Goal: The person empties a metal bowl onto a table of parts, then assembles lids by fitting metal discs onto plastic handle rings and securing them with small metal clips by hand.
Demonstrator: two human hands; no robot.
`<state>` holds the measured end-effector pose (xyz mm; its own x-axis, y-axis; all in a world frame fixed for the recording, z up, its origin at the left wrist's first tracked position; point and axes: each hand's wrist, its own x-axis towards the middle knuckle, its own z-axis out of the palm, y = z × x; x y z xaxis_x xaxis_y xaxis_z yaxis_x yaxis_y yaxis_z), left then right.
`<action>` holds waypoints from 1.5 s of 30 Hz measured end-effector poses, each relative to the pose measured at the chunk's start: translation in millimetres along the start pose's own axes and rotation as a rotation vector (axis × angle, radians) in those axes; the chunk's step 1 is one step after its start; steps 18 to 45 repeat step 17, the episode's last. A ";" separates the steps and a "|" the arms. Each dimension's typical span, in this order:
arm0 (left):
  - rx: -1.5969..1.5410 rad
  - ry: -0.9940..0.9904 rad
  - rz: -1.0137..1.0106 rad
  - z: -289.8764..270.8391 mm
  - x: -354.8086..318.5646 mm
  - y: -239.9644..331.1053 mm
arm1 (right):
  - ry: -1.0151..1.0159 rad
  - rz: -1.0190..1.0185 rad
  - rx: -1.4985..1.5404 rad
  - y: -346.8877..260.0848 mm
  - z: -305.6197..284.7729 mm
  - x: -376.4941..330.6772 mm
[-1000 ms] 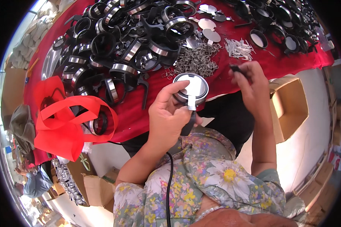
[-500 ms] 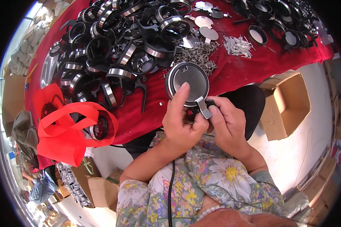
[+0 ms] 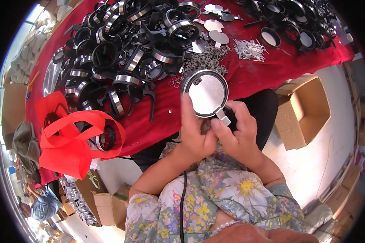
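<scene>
Both hands hold a round black-rimmed lid (image 3: 207, 92) with a shiny metal disc set in it and a flat metal tab (image 3: 223, 116) at its near edge. My left hand (image 3: 195, 135) is closed on its lower left side, the index finger stretched up along the rim. My right hand (image 3: 241, 131) grips by the tab, thumb close to it and fingers curled behind. The undersides of the fingers are hidden. Just beyond the lid lies a heap of small bent wire clips (image 3: 209, 58), beside a pile of thin metal pins (image 3: 250, 50).
Black rings with silver bands (image 3: 105, 52) are heaped at the table's left. Loose metal discs (image 3: 219, 37) lie beyond the clips, more black lids (image 3: 270, 37) far right. A red fabric bag (image 3: 69, 154) hangs over the left edge. A cardboard box (image 3: 302, 111) stands at right.
The lid has tilted and shifted slightly right, so its disc now shines brightly. My left index finger has moved from the disc to the rim; my right hand has shifted slightly left.
</scene>
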<state>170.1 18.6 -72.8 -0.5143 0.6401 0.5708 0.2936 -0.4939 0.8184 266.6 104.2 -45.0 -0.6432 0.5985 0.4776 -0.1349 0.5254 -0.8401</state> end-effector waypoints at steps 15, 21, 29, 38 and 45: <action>-0.617 0.325 -0.659 -6.1 2.2 34.5 | -0.149 -0.248 -0.390 4.8 -6.1 -2.1; -0.637 0.353 -0.602 -4.9 0.5 35.1 | -0.259 -0.239 -0.545 5.5 -8.1 -3.3; -0.637 0.353 -0.602 -4.9 0.5 35.1 | -0.259 -0.239 -0.545 5.5 -8.1 -3.3; -0.637 0.353 -0.602 -4.9 0.5 35.1 | -0.259 -0.239 -0.545 5.5 -8.1 -3.3; -0.637 0.353 -0.602 -4.9 0.5 35.1 | -0.259 -0.239 -0.545 5.5 -8.1 -3.3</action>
